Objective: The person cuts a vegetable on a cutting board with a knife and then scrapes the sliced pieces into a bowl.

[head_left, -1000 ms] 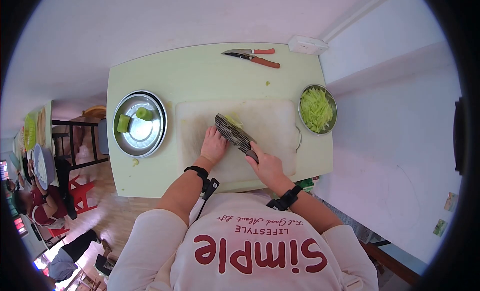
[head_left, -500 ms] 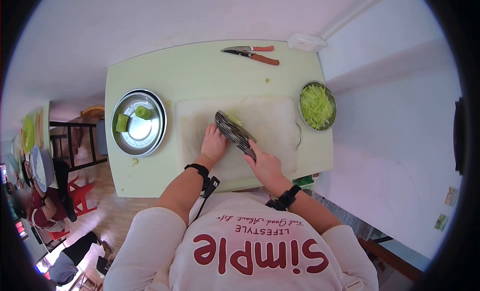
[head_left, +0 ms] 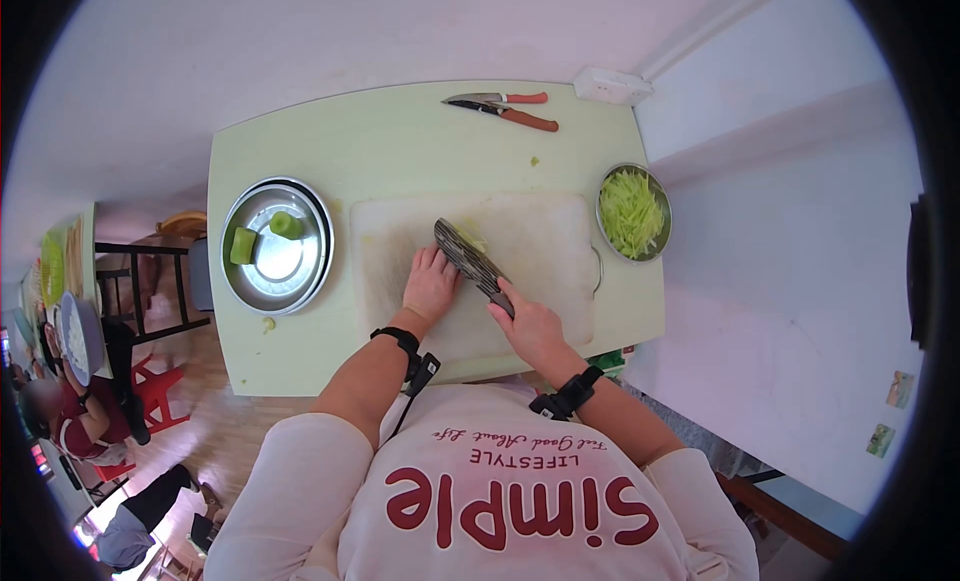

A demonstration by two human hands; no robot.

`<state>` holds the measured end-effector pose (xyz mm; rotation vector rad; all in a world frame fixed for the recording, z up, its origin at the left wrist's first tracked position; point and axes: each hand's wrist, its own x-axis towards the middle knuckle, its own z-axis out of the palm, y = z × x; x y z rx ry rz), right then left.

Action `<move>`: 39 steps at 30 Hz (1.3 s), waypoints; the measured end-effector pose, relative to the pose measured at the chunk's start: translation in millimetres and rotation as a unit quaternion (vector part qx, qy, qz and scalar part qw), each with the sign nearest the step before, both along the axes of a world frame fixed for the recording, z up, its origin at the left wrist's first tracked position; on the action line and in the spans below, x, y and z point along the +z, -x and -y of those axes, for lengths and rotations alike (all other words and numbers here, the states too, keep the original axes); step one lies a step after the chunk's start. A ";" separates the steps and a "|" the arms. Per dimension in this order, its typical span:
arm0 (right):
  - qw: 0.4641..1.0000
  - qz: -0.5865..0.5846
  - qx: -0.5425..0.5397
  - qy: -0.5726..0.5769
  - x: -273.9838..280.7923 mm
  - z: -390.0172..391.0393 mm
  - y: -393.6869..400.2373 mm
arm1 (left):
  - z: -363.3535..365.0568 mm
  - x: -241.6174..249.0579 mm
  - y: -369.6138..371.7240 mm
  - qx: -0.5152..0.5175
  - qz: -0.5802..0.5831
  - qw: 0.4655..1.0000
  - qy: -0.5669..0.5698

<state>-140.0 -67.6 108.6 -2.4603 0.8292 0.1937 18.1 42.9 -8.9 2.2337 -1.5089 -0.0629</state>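
My right hand (head_left: 532, 331) is wrapped around the handle of a kitchen knife (head_left: 468, 256) with a dark, striped, broad blade. The blade slants up and left across the white cutting board (head_left: 555, 241). Close against its left side, my left hand (head_left: 431, 285) presses down on the board with fingers together. Whatever lies beneath those fingers is hidden by the hand and blade. Pale green slivers (head_left: 476, 239) show on the board just past the blade's right side.
Two green vegetable chunks sit in a metal basin (head_left: 270, 293) on the left. A metal bowl (head_left: 668, 221) of green shreds stands at right. Two knives (head_left: 525, 115) lie at the table's back, near a white wall box (head_left: 610, 85). Other people are at far left.
The knife has shifted slightly right, its tip turned a little. My left hand has moved slightly right along with it and stays beside the blade.
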 end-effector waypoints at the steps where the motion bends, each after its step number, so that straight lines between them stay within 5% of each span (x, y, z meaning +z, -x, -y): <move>1: 1.000 -0.017 -0.003 -0.004 0.0 0.7 -0.3 | 0.0 0.4 0.2 0.002 0.001 1.000 -0.002; 15: 0.997 -0.017 -0.001 -0.071 -19.1 21.4 2.2 | 4.1 9.3 1.6 0.020 0.013 0.998 0.057; 18: 0.989 0.059 -0.035 -0.131 -29.7 29.7 7.1 | 4.3 16.5 0.3 0.019 -0.009 0.998 0.063; 20: 0.954 0.023 -0.149 -0.259 -31.5 37.1 5.8 | 3.3 17.4 0.2 0.014 -0.002 0.999 0.044; 24: 0.950 0.039 -0.175 -0.257 -27.0 38.8 9.6 | 4.0 15.1 0.8 0.016 -0.004 0.999 0.041; 29: 0.999 0.030 0.020 -0.028 4.8 22.1 13.5 | 1.4 6.1 1.9 0.019 0.002 1.000 -0.009; 39: 1.000 0.010 0.018 -0.005 9.2 7.1 16.2 | -1.5 1.5 0.6 0.003 0.014 0.999 -0.051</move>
